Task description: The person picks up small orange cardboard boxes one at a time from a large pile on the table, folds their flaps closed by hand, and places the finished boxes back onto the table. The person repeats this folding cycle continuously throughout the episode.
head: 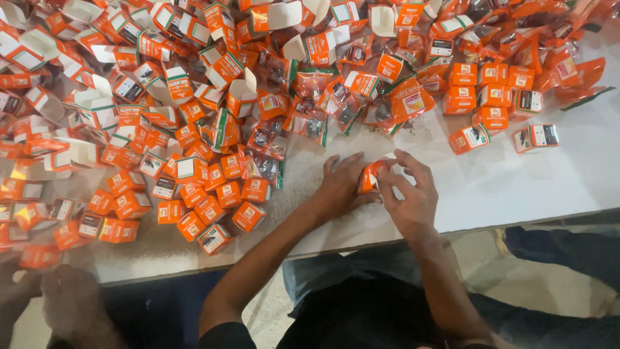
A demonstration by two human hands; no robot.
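Note:
A small orange carton sits between both my hands just above the white table. My left hand wraps its left side with fingers curled round it. From the right, my right hand pinches its top flap end with thumb and fingers. Both hands rest near the table's front edge. A loose cluster of shut orange cartons lies to the left of my left hand.
A big heap of orange cartons, open white-flapped boxes and clear-fronted orange pouches covers the back and left of the table. A few cartons lie at right. Another person's hands are at the bottom left.

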